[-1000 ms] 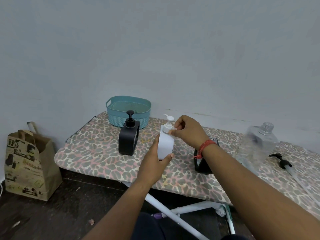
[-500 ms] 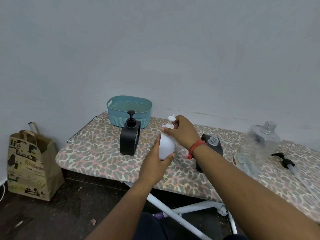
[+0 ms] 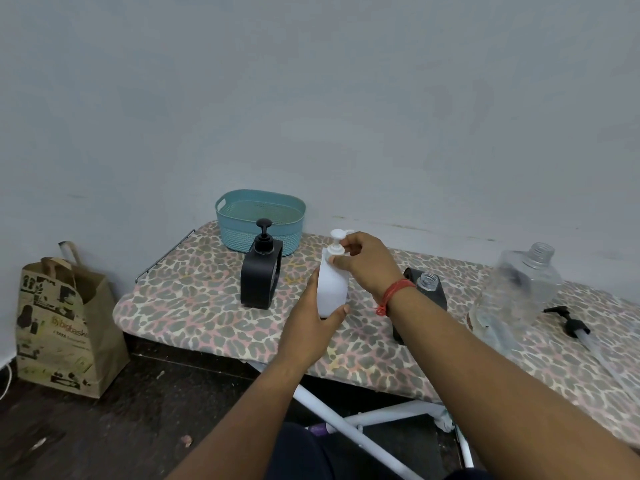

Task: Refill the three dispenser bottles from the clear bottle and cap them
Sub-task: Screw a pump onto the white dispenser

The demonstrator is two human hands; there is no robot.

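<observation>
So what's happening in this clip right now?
A person is capping the white bottle on the ironing board. The left hand grips its body while the right hand works the white pump at its neck. The black bottle to the left already has its pump on. A second black bottle behind the right wrist is open, its black pump lying loose on the board beside the uncapped clear bottle.
</observation>
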